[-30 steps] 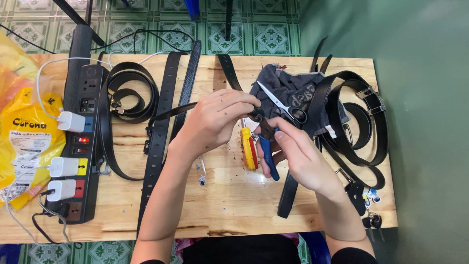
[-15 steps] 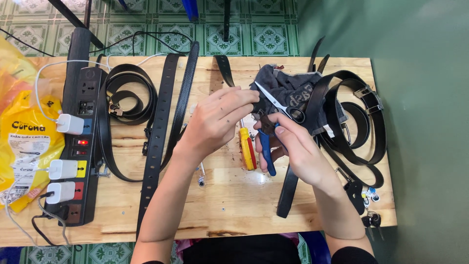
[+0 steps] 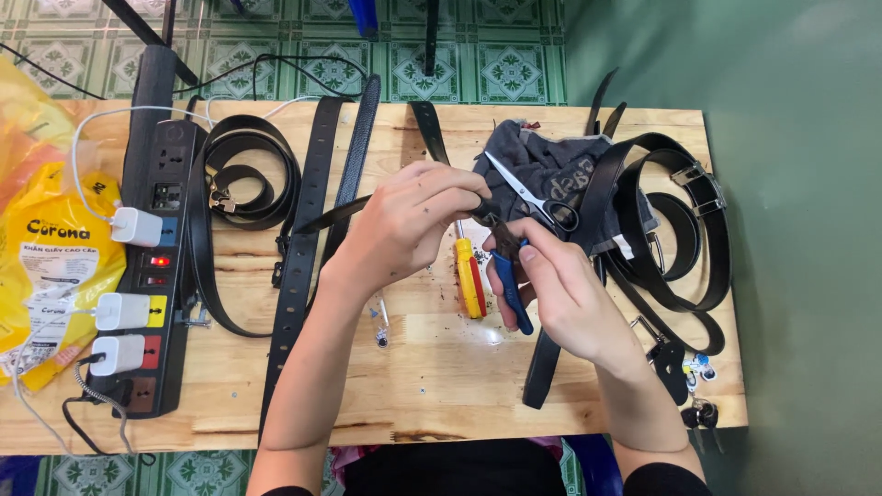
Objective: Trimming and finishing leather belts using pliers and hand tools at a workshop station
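Green patterned floor tiles surround the wooden bench [image 3: 441, 404], where the left hand [image 3: 413, 225] pinches the end of a black belt strap [image 3: 326, 216] and the right hand [image 3: 560, 289] is closed around blue-handled pliers [image 3: 510, 285] just beside it. Far to the left hand's outer side lies a yellow plastic package [image 3: 50, 248] with a white label, beyond a black power strip [image 3: 152, 276]; scissors [image 3: 533, 197] rest on a grey cloth [image 3: 551, 170] just past the right hand.

Bare forearms, left hand [image 3: 413, 225], right hand [image 3: 560, 285]; black short sleeves at elbows, near wooden table [image 3: 459, 404] front edge.
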